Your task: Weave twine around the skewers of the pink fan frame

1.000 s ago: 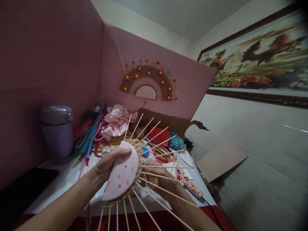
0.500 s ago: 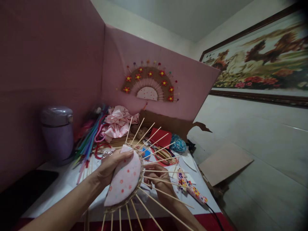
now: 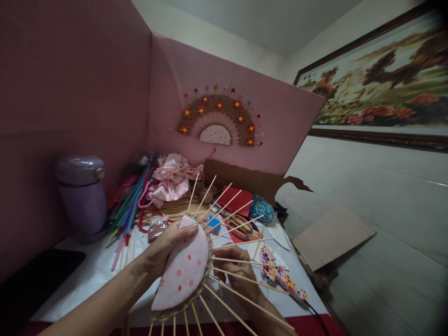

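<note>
- Wall picture [image 3: 381, 79]: dark marks [image 3: 310, 76] at upper left, too small to read
- Left hand [image 3: 170, 242]: thumb over front of spotted half-circle [image 3: 185, 273], gripping its upper end
- Half-circle tilted above table [image 3: 82, 284], sticks [image 3: 212, 315] fanning from its rim [image 3: 211, 252]
- Right hand [image 3: 236, 266]: fingers bent, just beside rim, behind sticks; cannot tell whether they pinch anything

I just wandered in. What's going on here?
A person is handling a pink dotted fabric half-circle with thin wooden sticks fanning out from its brown braided edge. The left hand grips it, thumb on the front; the right hand is among the sticks beside the edge, though what its fingers hold is unclear. A flower-patterned, gun-shaped tool with a black cord lies on the table. Behind, a brown arch with red flowers is on a pink panel.
</note>
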The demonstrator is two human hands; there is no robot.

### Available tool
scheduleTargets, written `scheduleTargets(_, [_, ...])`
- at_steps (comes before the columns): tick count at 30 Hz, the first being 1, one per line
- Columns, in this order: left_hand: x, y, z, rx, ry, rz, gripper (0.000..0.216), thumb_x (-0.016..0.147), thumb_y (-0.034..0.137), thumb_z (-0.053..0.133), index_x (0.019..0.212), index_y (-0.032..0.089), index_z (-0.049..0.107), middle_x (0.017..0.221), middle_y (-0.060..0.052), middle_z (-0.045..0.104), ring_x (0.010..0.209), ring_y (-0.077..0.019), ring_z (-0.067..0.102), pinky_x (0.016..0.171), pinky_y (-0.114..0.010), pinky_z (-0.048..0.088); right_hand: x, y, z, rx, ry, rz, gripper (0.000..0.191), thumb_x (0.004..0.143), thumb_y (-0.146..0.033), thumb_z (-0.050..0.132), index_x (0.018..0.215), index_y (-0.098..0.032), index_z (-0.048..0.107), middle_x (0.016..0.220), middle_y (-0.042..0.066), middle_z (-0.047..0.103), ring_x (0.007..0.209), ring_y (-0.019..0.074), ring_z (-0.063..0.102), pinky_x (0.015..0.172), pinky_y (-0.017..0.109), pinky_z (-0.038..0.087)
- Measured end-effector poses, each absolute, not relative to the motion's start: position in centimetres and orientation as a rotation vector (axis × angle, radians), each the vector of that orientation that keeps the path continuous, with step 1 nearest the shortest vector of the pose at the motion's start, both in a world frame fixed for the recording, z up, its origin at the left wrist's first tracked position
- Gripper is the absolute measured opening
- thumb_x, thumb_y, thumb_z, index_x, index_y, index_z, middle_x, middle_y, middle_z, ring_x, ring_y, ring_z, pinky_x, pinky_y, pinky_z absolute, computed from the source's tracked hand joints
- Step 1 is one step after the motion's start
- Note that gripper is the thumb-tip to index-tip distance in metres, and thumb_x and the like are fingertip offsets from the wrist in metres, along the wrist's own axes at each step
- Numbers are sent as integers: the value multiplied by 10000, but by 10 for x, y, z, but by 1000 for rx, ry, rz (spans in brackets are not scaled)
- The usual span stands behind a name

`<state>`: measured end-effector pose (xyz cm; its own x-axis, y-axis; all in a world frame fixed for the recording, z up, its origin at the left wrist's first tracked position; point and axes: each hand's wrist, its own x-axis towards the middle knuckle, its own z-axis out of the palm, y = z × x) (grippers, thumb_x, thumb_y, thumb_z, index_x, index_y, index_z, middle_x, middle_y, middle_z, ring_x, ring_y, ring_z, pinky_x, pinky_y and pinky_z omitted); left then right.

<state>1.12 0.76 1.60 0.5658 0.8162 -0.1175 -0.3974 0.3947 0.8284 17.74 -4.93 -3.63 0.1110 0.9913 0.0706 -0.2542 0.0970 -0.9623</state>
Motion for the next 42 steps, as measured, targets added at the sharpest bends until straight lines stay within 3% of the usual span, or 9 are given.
scheduleTargets(15, [15,8,10,776,622,825,152,655,226,679,722,158,561,544,-3,644,445,-132,586,444,-227,467,173,-56,-42,-978,-1064,1070,125,678,-301,661,749,-200,648,508,-24,533,435,75,398,429,205,295])
scheduleTargets(20, [13,9,6,628,548,604,145,591,60,639,733,85,621,619,-94,691,551,-200,647,579,-306,518,172,-59,-44,-986,-1066,1019,121,703,-304,635,775,-207,645,611,-1,571,564,129,509,548,255,421])
scheduleTargets(23, [11,9,7,583,540,526,129,591,64,610,714,54,647,616,-121,692,560,-221,651,593,-321,522,174,-60,-44,-986,-1096,977,96,717,-277,615,779,-212,647,642,2,575,608,147,529,595,279,438])
scheduleTargets(29, [12,10,10,638,684,621,65,643,133,657,680,79,662,635,-95,701,533,-185,644,530,-252,509,174,-54,-41,-1016,-977,947,106,701,-282,629,765,-198,633,624,-15,562,541,109,485,521,237,396])
scheduleTargets(35, [14,10,8,609,608,594,133,692,230,651,733,105,669,687,-96,706,602,-187,651,624,-280,517,171,-55,-34,-987,-908,995,90,699,-273,642,700,-188,614,697,-5,614,543,94,499,510,218,382])
scheduleTargets(37, [14,10,7,651,600,592,104,662,196,676,717,108,668,656,-86,701,583,-183,647,593,-272,515,170,-55,-34,-952,-924,1027,90,690,-272,650,700,-189,616,750,3,630,570,103,523,520,223,393])
scheduleTargets(42, [11,9,9,777,608,607,142,575,72,706,705,109,664,639,-68,700,540,-179,637,534,-261,505,179,-51,-33,-1055,-1008,1064,135,694,-296,648,762,-181,625,618,-26,576,498,81,456,482,216,341])
